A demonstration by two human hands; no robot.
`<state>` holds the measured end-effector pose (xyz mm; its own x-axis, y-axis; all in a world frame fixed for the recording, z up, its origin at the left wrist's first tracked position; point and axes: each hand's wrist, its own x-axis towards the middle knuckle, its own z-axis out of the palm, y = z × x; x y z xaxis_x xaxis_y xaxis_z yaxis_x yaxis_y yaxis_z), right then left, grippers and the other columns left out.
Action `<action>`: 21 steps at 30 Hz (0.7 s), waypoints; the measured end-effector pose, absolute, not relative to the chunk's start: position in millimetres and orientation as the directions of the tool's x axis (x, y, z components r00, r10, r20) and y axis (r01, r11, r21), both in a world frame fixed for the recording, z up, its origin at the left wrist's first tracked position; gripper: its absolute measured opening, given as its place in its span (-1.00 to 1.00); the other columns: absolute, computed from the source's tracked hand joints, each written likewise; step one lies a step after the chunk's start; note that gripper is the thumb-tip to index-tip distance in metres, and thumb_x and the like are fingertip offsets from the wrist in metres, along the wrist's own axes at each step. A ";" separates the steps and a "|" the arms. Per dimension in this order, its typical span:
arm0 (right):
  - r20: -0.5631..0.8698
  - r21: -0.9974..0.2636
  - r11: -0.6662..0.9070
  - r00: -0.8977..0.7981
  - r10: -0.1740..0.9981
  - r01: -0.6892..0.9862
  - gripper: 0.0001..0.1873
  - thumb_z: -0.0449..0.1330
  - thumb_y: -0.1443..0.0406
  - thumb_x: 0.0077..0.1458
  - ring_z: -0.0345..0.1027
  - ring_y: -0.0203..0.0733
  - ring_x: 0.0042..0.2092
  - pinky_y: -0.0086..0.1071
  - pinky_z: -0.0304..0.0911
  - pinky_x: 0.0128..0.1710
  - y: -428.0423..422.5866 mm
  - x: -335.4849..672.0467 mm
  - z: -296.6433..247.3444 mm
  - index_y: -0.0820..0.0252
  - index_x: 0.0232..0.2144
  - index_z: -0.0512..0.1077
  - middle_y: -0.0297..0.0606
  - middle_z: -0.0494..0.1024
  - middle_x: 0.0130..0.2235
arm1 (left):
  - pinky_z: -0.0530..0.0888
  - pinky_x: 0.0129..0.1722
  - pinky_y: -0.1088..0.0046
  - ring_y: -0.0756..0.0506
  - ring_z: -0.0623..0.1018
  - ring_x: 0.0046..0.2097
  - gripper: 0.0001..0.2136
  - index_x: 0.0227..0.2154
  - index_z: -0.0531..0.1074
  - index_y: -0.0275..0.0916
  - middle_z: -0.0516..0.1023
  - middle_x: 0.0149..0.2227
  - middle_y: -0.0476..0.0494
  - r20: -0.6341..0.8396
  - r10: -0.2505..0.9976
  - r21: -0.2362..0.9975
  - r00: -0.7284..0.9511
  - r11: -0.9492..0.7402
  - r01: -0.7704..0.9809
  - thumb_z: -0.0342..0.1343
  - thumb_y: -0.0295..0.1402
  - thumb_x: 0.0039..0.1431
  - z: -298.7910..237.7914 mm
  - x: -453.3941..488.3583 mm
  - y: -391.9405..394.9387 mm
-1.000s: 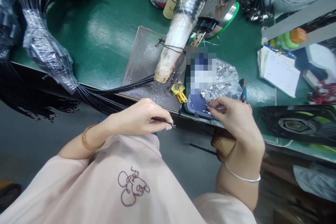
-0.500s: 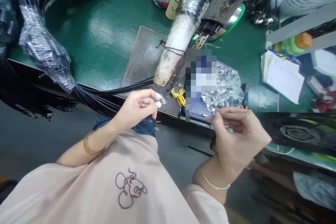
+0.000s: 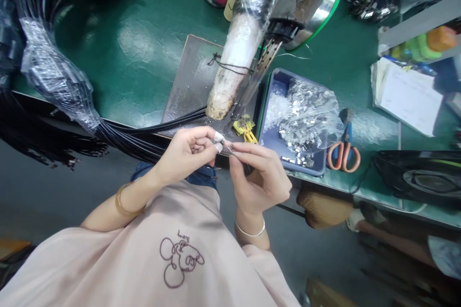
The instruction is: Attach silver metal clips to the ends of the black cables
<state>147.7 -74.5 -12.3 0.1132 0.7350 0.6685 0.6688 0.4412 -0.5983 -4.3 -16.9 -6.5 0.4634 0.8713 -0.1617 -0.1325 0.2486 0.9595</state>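
Note:
My left hand [image 3: 190, 152] is closed in a pinch, with white coverings on the thumb and index fingertip. Between those fingertips is what looks like the end of a black cable, largely hidden. From the left, a bundle of black cables [image 3: 133, 139] passes behind this hand; a few metal-tipped ends show below it. My right hand [image 3: 259, 175] pinches a small metal piece [image 3: 231, 147] close to the left fingertips. Whether the two parts touch, I cannot tell. Right of the hands, a blue-grey tray [image 3: 320, 168] holds small metal pieces [image 3: 297, 141] and a clear plastic bag.
Orange-handled scissors [image 3: 344, 153] lie beside the tray. A white wrapped tube [image 3: 234, 60] slants down over a dark board [image 3: 187, 76], near a yellow tool [image 3: 247, 130]. Plastic-wrapped cables [image 3: 57, 74] lie left. A black fan-like device [image 3: 414, 177] stands right. Someone's arm [image 3: 392, 240] shows lower right.
My right hand has moved left from beside the tray to the left fingertips, bringing the small metal piece. The tray and scissors are now uncovered. My left hand has barely moved.

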 end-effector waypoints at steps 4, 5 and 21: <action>0.668 -0.632 0.441 0.161 0.726 0.637 -0.82 0.31 0.40 0.19 0.62 -0.15 -0.23 -0.22 0.56 -0.21 -75.5 147.6 -13.6 0.00 -0.20 0.55 -0.32 0.69 -0.22 | 0.40 -0.54 0.61 0.07 0.44 -0.57 -0.91 -0.38 0.50 -0.30 0.51 -0.60 0.02 -0.135 0.883 0.973 0.450 0.205 -0.111 0.25 -0.37 0.12 -6.4 -3.9 -17.5; 0.654 -0.663 0.415 0.213 0.726 0.623 -0.84 0.30 0.41 0.20 0.62 -0.15 -0.22 -0.21 0.57 -0.20 -74.3 148.7 -13.0 0.01 -0.22 0.56 -0.31 0.68 -0.22 | 0.39 -0.54 0.61 0.08 0.44 -0.57 -0.92 -0.40 0.50 -0.30 0.52 -0.60 0.01 -0.122 0.888 0.978 0.443 0.184 -0.100 0.24 -0.39 0.13 -6.3 -4.0 -17.7; 0.471 -0.779 0.318 0.169 0.866 0.541 -0.81 0.30 0.43 0.19 0.60 -0.18 -0.15 -0.24 0.58 -0.13 -71.6 151.6 -12.3 0.01 -0.24 0.59 -0.33 0.67 -0.18 | 0.31 -0.52 0.57 0.07 0.36 -0.51 -0.88 -0.47 0.54 -0.29 0.53 -0.52 0.00 0.178 0.911 0.978 0.373 -0.206 0.036 0.26 -0.44 0.17 -8.5 -5.5 -20.3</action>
<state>151.6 -71.6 -12.3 0.1692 0.8657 0.4710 0.5412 0.3178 -0.7785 -5.5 -20.3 -8.5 0.3726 0.9108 0.1780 0.0358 -0.2058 0.9779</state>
